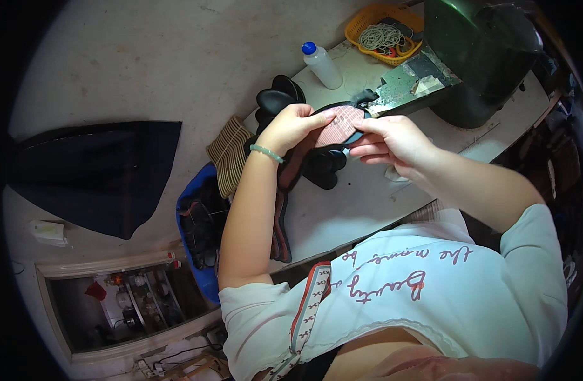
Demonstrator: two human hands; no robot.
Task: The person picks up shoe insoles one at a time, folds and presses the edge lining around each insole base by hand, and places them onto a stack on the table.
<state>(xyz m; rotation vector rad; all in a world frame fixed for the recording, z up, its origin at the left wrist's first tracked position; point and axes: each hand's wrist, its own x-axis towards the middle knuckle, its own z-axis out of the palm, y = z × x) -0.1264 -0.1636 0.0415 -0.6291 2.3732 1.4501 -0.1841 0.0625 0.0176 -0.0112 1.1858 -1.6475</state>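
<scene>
A shoe sole [338,127] with a pink patterned face and a dark rim is held up in both hands. My left hand [290,130], with a green bangle at the wrist, grips it, the thumb lying on the pink face. My right hand [396,143] pinches its right edge between thumb and fingers. The far edge lies close to the tip of a dark green machine [418,79]; whether they touch, I cannot tell. Black rounded shoe parts [323,168] are just below the sole, and more black pieces [280,95] lie beyond my left hand.
On the pale worktable [329,219] stand a white bottle [323,66] with a blue cap and a yellow basket [355,28] holding cord. Left of my left forearm are a striped cloth [229,155] and a blue bin [205,282] of dark pieces.
</scene>
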